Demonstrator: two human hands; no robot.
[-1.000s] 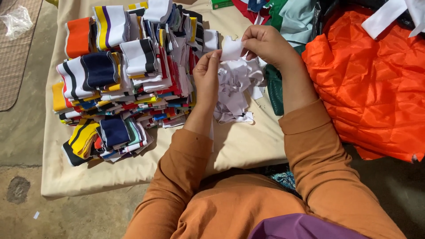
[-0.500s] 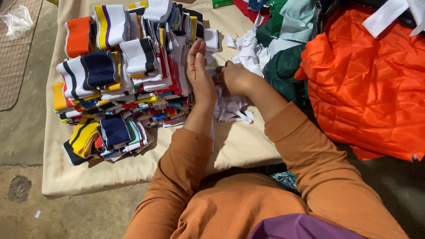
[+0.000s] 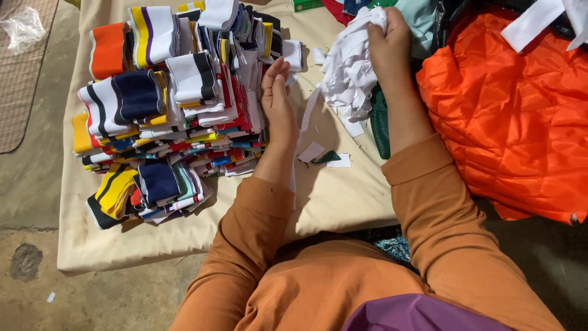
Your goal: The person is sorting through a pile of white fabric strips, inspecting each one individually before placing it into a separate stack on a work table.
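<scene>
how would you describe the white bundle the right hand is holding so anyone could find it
Start at the big orange jacket on the right. Just left of it, on the beige cloth, the right hand grips a bunch of white fabric strips. It is plain white and loose, unlike the folded striped pieces stacked further left.
</scene>
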